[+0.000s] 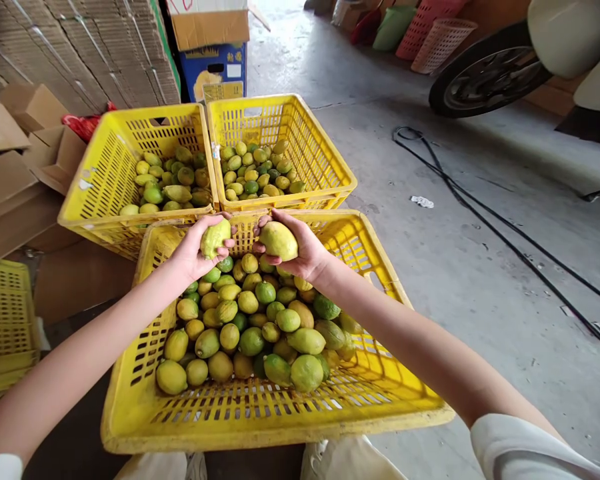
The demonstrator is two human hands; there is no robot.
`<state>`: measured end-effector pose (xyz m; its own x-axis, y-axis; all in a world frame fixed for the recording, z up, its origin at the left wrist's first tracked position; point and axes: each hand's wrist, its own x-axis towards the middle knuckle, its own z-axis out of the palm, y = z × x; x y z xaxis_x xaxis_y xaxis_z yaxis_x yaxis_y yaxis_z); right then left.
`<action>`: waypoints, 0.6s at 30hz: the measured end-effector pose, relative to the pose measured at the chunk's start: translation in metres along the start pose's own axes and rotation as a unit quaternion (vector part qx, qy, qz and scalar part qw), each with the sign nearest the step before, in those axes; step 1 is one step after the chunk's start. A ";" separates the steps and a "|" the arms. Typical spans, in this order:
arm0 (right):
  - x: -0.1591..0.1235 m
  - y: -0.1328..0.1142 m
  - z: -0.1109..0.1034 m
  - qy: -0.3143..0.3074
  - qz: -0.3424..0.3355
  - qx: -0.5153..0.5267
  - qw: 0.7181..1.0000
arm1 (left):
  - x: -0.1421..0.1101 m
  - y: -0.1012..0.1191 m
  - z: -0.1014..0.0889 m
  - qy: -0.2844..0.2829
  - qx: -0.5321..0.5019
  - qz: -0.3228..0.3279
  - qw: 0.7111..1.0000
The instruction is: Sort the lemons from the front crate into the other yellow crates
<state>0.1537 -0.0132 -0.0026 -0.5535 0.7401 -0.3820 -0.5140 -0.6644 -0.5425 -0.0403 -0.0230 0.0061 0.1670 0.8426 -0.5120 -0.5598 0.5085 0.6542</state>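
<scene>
My left hand is closed around a yellow-green lemon with a bumpy skin. In my right hand lies a larger, smoother yellow lemon, gripped by the fingers and thumb. Both hands are over the far part of the near yellow crate, a little apart from each other. Below them, a heap of green and yellow lemons fills the crate's bottom. Beyond stand two more yellow crates, the left one and the right one, each partly filled with lemons.
Opened cardboard boxes and another yellow crate are at the left. Stacked flat cardboard and a blue box stand behind. A black cable crosses the floor at right, near a wheel.
</scene>
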 end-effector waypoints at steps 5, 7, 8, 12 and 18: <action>0.006 0.002 -0.003 0.101 -0.091 0.014 0.991 | 0.004 -0.002 -0.008 -0.007 -0.001 -0.011 1.000; 0.009 0.003 0.002 0.132 -0.189 -0.005 0.973 | 0.005 -0.007 -0.010 0.041 -0.001 -0.039 0.998; 0.009 0.004 0.006 0.143 -0.243 -0.030 0.959 | 0.007 -0.011 -0.011 0.070 0.000 -0.059 0.996; 0.006 0.006 0.041 0.195 -0.487 -0.234 0.819 | 0.013 -0.029 -0.019 0.133 0.015 -0.133 0.982; 0.046 -0.012 0.088 0.157 -0.689 -0.487 0.513 | 0.016 -0.049 -0.034 0.132 0.029 -0.186 0.973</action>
<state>0.0769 0.0199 0.0525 0.1063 0.5186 0.8484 0.3813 0.7667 -0.5165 -0.0374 -0.0408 -0.0529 0.1310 0.5278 -0.8392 -0.4526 0.7850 0.4230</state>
